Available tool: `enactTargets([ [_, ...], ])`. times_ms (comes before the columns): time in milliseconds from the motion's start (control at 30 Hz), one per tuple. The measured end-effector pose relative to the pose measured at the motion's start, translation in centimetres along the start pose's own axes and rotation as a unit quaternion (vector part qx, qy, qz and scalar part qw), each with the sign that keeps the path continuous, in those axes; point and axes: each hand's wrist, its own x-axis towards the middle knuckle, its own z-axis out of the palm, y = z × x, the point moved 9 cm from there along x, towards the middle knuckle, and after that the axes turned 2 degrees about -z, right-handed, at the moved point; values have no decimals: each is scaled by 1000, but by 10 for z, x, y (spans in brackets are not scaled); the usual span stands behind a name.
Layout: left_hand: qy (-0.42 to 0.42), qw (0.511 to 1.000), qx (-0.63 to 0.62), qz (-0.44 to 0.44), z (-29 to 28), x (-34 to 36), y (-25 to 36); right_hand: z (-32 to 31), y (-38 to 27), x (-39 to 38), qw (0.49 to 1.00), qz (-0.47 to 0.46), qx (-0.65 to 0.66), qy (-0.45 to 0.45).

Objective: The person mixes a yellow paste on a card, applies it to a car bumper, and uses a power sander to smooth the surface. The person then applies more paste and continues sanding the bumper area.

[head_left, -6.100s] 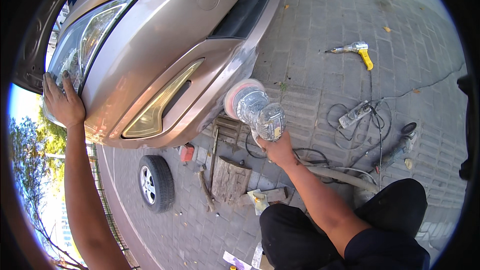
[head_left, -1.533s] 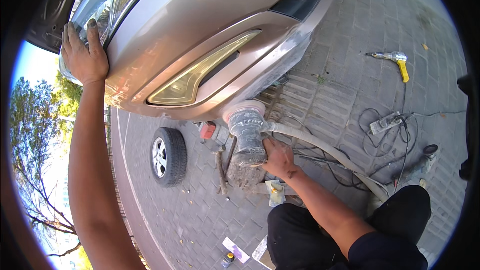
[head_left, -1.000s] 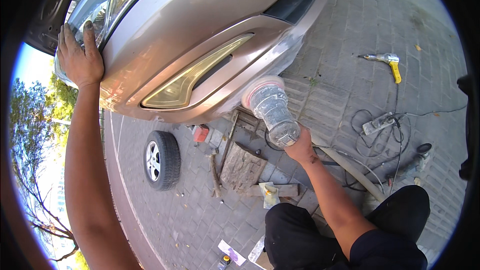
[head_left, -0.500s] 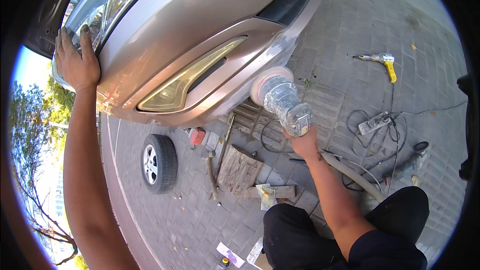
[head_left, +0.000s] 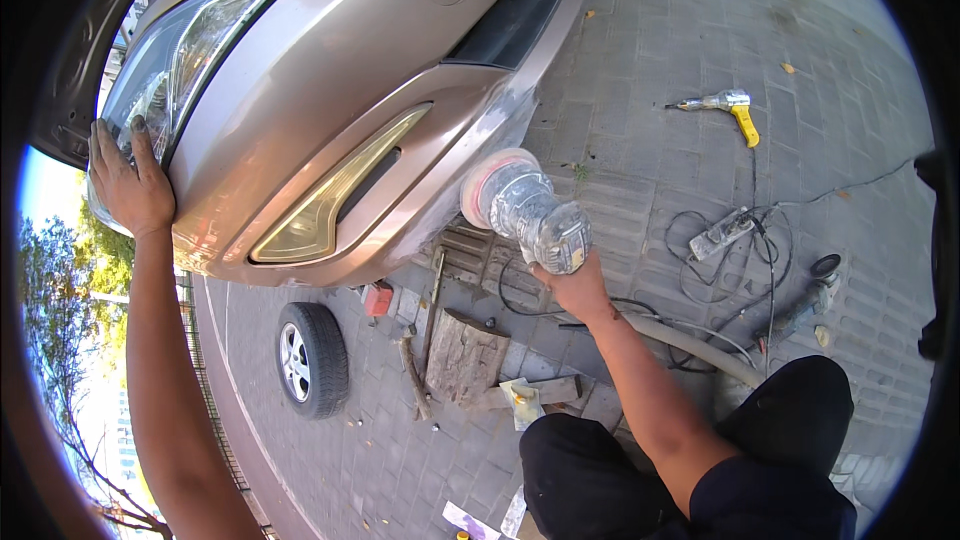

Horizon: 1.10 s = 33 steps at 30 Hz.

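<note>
My left hand (head_left: pixel 138 185) lies with outstretched fingers against the headlight (head_left: pixel 205 45) of a bronze-coloured car. In my right hand (head_left: pixel 582 290) is a dusty power sander (head_left: pixel 525 202), gripped at its rear end. Its round pad (head_left: pixel 488 186) faces the lower edge of the bumper (head_left: pixel 405 205), beside a whitish, scuffed patch; whether it presses on the surface is hard to tell. A yellowish fog light (head_left: pixel 330 195) is set in the bumper between my two hands.
On the paving, a loose wheel (head_left: pixel 318 360) stands beyond a wood block (head_left: pixel 466 352) and a red block (head_left: pixel 377 298). To the right lie a yellow-handled heat gun (head_left: pixel 738 112), a power strip (head_left: pixel 722 232) with tangled cables, and a grey hose (head_left: pixel 690 342).
The whole view has shifted, so the car's front sits further left and lower. My left hand stays on the headlight, and the sander remains at the bumper's lower edge.
</note>
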Motion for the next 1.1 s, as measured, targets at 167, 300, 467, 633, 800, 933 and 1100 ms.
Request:
enactTargets([
  [167,-7,1000,6,-5,1,2,3,-25,-19,20,987,89,133,10],
  [300,-8,1000,0,7,3,1,5,-17,-24,17,969,121,215,2],
  [467,-16,1000,14,11,2,0,-2,-26,-37,28,968,110,226,-10],
  [633,-20,1000,14,12,4,0,-3,-56,-46,54,960,97,261,25],
  [800,-25,1000,10,8,3,0,0,-69,-43,66,964,104,243,33],
  [933,-28,999,7,16,4,0,1,-72,-51,69,959,100,264,31],
  [1100,-30,999,14,21,1,3,-2,-76,-41,77,952,118,282,13],
])
